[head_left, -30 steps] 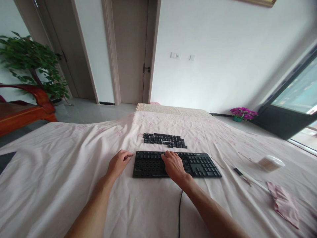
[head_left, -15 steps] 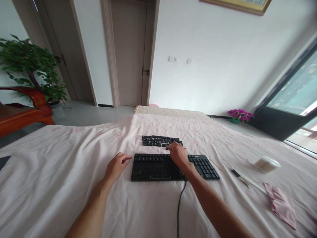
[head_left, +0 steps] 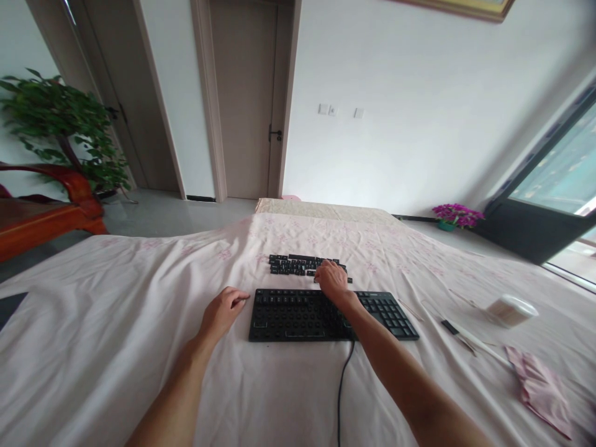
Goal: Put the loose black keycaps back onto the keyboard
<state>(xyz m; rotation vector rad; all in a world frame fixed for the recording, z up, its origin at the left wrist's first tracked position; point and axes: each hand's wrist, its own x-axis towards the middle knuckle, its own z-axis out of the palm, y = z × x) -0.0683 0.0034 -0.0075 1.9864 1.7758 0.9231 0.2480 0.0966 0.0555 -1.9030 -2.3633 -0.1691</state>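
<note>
A black keyboard [head_left: 291,315] lies on the cloth, many of its main keys bare of caps and its number pad still capped. Beyond it, loose black keycaps [head_left: 286,267] are laid out in rows. My right hand [head_left: 334,280] reaches across the keyboard, its fingertips pinched low at the near edge of these rows, on a keycap as far as I can see. Part of the rows is hidden beneath it. Beside the keyboard's left end my left hand [head_left: 226,308] rests on the cloth, fingers loosely bent and apart, holding nothing.
A black cable [head_left: 342,385] runs from the keyboard toward me. On the right of the pink-flowered cloth [head_left: 261,391] lie a clear-lidded box [head_left: 512,309], a brush [head_left: 470,338] and a pink rag [head_left: 540,388]. A dark flat object [head_left: 12,307] sits at the far left.
My right hand has shifted very slightly among the keycaps, its fingers still low. The whole view has moved a little; my left hand stays beside the keyboard.
</note>
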